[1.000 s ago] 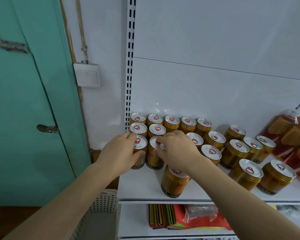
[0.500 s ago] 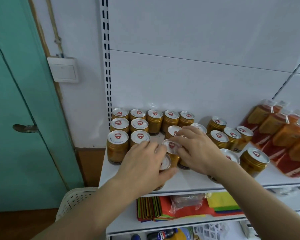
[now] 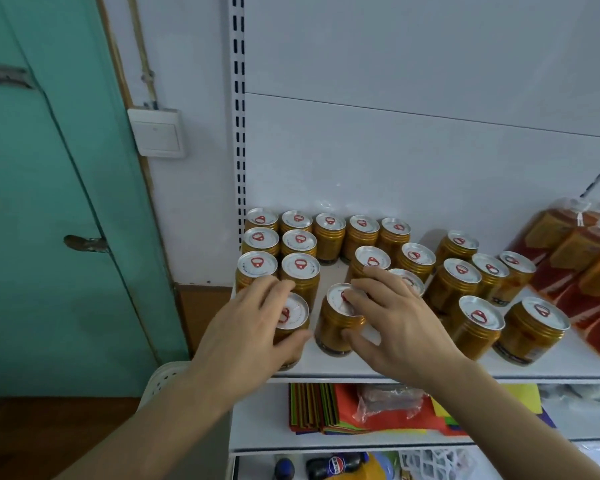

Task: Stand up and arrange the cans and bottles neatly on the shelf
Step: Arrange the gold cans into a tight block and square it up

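Your left hand (image 3: 257, 327) grips a gold can (image 3: 291, 323) at the front left of the shelf (image 3: 361, 370), fingers curled over its lid and thumb on its side. Your right hand (image 3: 392, 323) pinches the next can (image 3: 336, 323) just to the right, fingertips on the lid, thumb low on the body. Both cans stand upright, near the front edge, lower middle of the frame.

Slide them, don't lift: push each straight back until it touches the can behind, keeping the 2 columns in line with the tidy block at left. Hold low on the body so they don't tip; the left one sits close to the shelf's edge, so I'd move it first.

Count: 19 gold cans visible, all upright: 9 in the neat block at left and back, 2 in your hands, 8 loose toward the right. Orange-red bottles (image 3: 575, 251) at the right edge of the frame: at least 4, more probably cut off, so I can't give a firm number.
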Motion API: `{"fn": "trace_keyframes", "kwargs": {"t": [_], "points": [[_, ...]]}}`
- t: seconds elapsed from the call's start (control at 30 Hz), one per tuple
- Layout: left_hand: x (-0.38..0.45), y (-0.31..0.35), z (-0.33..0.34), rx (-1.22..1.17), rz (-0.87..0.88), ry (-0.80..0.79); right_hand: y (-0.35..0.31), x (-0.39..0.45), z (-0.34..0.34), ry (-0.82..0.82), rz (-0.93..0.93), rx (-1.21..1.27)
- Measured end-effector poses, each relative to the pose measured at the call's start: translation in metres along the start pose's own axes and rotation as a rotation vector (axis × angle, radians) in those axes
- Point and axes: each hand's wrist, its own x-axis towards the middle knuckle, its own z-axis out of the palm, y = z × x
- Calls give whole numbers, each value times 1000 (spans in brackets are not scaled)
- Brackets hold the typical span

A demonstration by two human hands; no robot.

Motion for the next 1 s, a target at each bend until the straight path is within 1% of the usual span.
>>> {"fn": "trace_keyframes", "kwargs": {"t": [0.17, 0.33, 0.47, 0.73, 1.0], "points": [[-10, -17, -7, -37, -93, 68, -28, 10, 12, 54, -40, 61], [-16, -30, -6, -56, -87, 142, -52, 13, 29, 173, -67, 105], [-14, -36, -4, -57, -93, 161, -61, 12, 35, 223, -48, 102], [-8, -41, -2, -57, -84, 156, -71, 13, 39, 220, 5, 98], [-4, -41, -2, -37, -81, 119, -77, 13, 37, 173, 54, 123]]}}
